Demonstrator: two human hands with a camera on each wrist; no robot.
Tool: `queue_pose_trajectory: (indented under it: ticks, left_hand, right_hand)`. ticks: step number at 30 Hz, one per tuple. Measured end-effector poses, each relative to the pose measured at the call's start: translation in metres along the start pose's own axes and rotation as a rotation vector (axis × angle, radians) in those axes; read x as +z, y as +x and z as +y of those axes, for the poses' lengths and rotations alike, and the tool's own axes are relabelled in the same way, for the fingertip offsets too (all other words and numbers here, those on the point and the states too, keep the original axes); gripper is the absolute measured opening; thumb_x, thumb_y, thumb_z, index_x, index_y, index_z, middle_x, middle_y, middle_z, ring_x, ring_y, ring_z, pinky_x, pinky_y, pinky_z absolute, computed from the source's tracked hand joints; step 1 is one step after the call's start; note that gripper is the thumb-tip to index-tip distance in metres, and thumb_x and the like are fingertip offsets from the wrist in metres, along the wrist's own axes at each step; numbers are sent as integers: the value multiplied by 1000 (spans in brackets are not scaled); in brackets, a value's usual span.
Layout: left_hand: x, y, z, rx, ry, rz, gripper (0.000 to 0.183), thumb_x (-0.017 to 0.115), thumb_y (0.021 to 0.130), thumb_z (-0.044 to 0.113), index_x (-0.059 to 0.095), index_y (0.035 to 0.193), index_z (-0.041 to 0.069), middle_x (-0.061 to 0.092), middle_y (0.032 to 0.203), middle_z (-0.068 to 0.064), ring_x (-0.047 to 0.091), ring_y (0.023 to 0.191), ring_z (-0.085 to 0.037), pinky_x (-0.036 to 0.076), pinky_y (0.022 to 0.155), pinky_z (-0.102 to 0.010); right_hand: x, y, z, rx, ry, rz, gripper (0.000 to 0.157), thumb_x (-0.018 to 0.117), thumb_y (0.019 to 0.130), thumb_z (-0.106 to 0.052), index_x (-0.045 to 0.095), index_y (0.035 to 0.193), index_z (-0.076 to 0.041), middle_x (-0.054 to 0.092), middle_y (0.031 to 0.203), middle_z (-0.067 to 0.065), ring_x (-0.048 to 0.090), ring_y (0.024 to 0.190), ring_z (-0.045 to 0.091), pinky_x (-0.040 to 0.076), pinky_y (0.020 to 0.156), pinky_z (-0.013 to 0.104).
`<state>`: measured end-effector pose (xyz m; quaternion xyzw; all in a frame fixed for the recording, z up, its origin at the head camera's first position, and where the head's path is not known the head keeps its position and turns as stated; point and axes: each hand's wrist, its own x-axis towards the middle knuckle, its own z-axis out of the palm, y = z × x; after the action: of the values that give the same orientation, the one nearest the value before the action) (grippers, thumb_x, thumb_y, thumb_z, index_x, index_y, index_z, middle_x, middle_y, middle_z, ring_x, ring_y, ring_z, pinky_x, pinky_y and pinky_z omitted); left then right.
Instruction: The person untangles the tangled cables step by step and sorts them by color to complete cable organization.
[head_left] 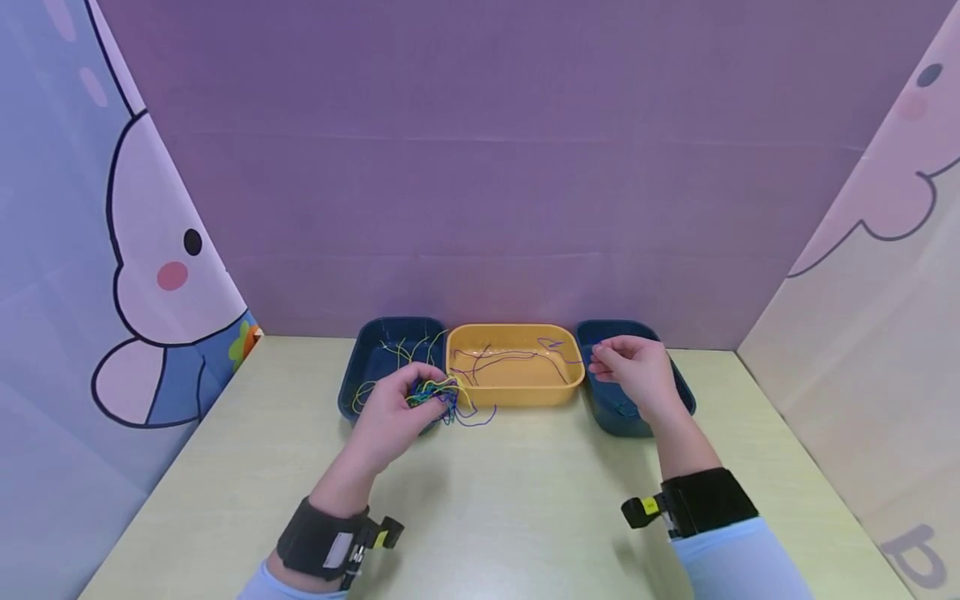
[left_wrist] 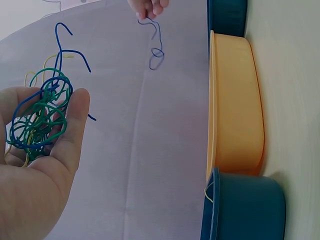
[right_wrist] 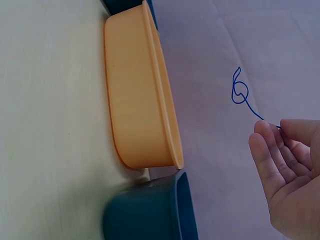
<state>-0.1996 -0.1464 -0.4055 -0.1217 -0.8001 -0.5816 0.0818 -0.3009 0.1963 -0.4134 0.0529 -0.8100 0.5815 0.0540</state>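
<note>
Now, leftmost, yellow wires lie in the left blue bin, and your left hand grips a tangle of green, blue and yellow wires beside it. Mid-table, the yellow bin holds blue wires; near the right blue bin, your right hand pinches one looped blue wire.

Left hand in a curl, right hand in a fingertip pinch

The right hand pinches one looped blue wire; an orange tray stands beside a teal bin.
</note>
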Motion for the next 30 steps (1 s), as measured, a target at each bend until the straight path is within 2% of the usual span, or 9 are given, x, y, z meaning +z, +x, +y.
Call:
queue_pose_trajectory:
  ticks: [8,11,16,18,22,25,30]
  left_hand:
    - [0,-2,-2,-18,-10,-2,19,69,87,9,62,104,16,60,104,-5,58,86,-22,56,64,-30]
    - [1,-3,-3,-14,-5,-4,19,69,87,9,62,104,16,60,103,-4,58,82,-22,54,59,-28]
    - [2,-2,-2,-26,-1,-11,20,69,87,9,62,103,17,60,103,-3,58,75,-22,48,51,-24]
    - [3,-2,-2,-28,5,-10,20,69,87,9,62,103,18,61,103,-3,57,74,-22,47,50,-23]
    - [3,-2,-1,-26,18,-4,20,69,87,10,62,103,19,61,102,-2,56,72,-22,46,49,-23]
    - [3,-1,0,-19,22,2,20,68,86,9,63,102,19,60,102,-2,53,66,-22,43,47,-23]
    - [2,-1,-1,-14,32,3,20,68,86,8,62,102,19,61,101,-2,53,66,-21,42,46,-23]
  right_hand:
    - [25,21,7,53,-42,-25,18,65,93,-18,66,101,-1,67,93,19,66,80,28,57,65,29]
    - [34,27,11,77,-52,-29,18,65,93,-17,66,101,-1,67,91,17,65,81,32,57,64,28]
    - [46,34,20,124,-99,-41,17,65,93,-17,66,99,-2,66,87,15,66,78,29,58,70,36]
    - [49,35,23,143,-121,-43,16,65,93,-18,65,99,-3,66,88,14,66,76,27,57,72,38]
    - [53,37,27,174,-163,-36,16,64,94,-20,65,100,-5,66,90,13,66,76,23,57,70,33]
    - [54,37,28,182,-186,-23,15,64,94,-19,65,100,-6,66,91,13,66,74,21,57,69,31]
    - [54,36,27,182,-191,-13,14,64,94,-19,65,100,-6,65,91,13,65,73,19,57,69,30]
